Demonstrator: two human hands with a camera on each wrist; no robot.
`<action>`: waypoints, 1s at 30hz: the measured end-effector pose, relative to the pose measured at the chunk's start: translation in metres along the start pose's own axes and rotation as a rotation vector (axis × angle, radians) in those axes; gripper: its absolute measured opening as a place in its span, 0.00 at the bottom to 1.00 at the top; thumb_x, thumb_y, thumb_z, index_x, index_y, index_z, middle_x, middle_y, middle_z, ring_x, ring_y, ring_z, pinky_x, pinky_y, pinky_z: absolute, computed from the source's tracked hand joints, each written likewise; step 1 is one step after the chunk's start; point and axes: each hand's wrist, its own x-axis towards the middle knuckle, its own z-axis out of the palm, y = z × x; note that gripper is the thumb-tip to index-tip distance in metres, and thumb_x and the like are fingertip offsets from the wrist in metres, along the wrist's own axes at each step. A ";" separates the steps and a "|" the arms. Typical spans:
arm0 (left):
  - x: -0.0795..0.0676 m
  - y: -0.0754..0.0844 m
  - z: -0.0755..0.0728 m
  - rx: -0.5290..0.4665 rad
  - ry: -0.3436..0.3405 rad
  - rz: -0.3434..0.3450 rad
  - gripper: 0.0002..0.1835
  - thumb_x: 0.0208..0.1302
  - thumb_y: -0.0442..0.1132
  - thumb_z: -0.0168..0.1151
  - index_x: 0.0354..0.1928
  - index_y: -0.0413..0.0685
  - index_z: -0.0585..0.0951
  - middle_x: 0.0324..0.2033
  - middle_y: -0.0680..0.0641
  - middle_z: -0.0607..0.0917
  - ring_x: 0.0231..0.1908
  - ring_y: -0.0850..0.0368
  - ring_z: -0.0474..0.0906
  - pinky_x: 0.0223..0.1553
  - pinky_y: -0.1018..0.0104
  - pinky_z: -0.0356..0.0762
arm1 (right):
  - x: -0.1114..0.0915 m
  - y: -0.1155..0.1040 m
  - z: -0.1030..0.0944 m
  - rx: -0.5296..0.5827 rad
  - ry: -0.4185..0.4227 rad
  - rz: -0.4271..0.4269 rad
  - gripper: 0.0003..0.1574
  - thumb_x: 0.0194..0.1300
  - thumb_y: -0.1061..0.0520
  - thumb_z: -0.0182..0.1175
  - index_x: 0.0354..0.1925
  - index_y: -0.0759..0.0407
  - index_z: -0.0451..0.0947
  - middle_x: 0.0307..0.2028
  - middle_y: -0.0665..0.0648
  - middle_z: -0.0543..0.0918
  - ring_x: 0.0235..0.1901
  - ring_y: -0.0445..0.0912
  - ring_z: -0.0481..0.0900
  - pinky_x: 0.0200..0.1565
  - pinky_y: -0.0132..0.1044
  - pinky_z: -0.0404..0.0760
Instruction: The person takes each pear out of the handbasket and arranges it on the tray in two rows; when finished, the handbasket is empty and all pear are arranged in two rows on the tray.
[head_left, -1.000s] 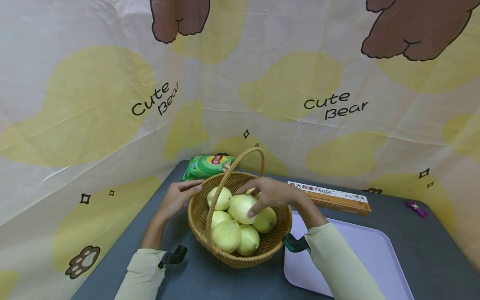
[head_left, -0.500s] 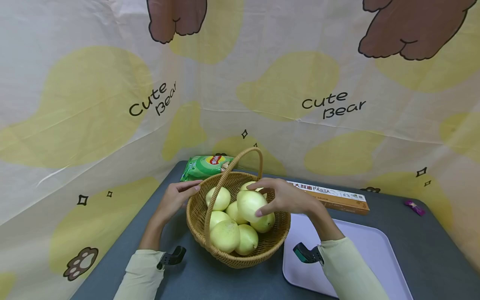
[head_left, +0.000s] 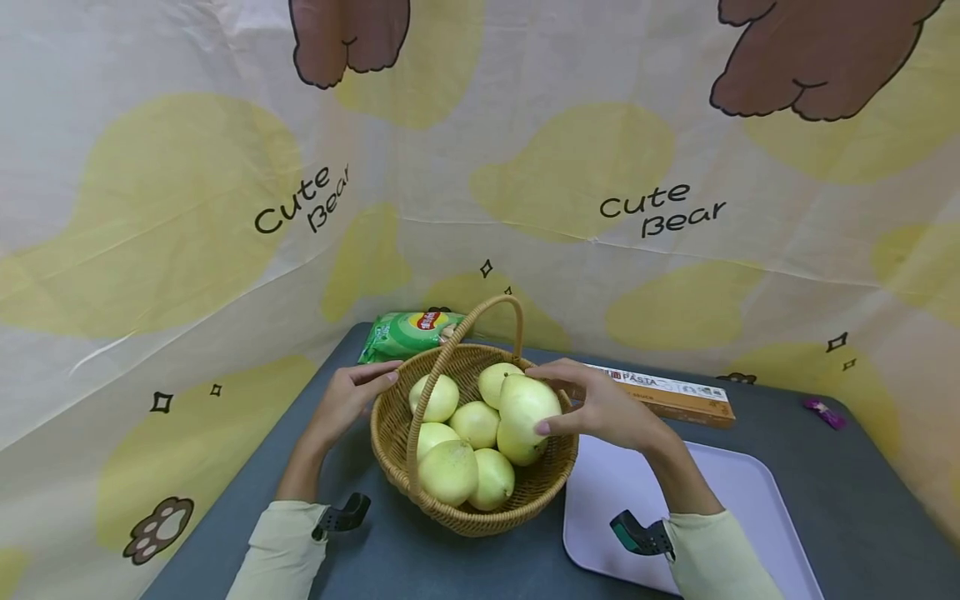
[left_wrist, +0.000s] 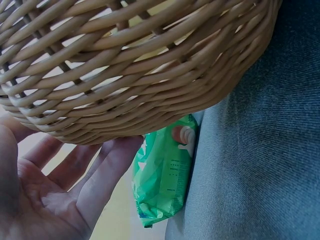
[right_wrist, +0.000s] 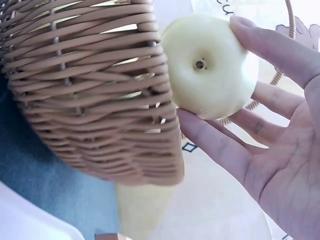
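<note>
Head view looks down and forward — wrist views share the basket (head_left: 480, 523), close up, from opposite sides.

Wicker basket (head_left: 472, 522), smooth fruit (head_left: 527, 417), perhaps plastic tray (head_left: 738, 487)

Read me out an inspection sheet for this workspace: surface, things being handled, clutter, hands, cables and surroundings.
Surface: dark blue-grey tabletop, with a lavender tray lying on it to the right of the basket.
Handled things: upright wicker basket holding several pale green pears.
Clutter: green chip bag behind the basket; pasta box beyond the tray; small purple packet at far right, contents unclear.
Hands: left hand touches the basket's left edge; right hand holds a larger-looking pear between thumb and fingers at the basket's right side.
Cables: nothing seen.
Surroundings: creased "Cute Bear" cloth behind the table.
</note>
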 end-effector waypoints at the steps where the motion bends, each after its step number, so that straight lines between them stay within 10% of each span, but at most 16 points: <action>1: 0.000 0.000 0.000 0.004 0.000 0.001 0.22 0.77 0.49 0.65 0.66 0.48 0.85 0.63 0.37 0.84 0.56 0.43 0.86 0.40 0.53 0.91 | -0.003 0.001 -0.001 0.007 0.012 0.000 0.43 0.61 0.55 0.80 0.72 0.51 0.77 0.67 0.55 0.78 0.66 0.57 0.74 0.57 0.49 0.86; 30: 0.001 0.000 0.000 0.019 0.000 -0.024 0.24 0.76 0.51 0.67 0.67 0.50 0.84 0.64 0.38 0.84 0.55 0.44 0.86 0.42 0.50 0.91 | -0.073 0.035 -0.024 -0.026 0.349 0.095 0.40 0.65 0.57 0.77 0.73 0.50 0.76 0.65 0.55 0.77 0.58 0.53 0.82 0.48 0.41 0.88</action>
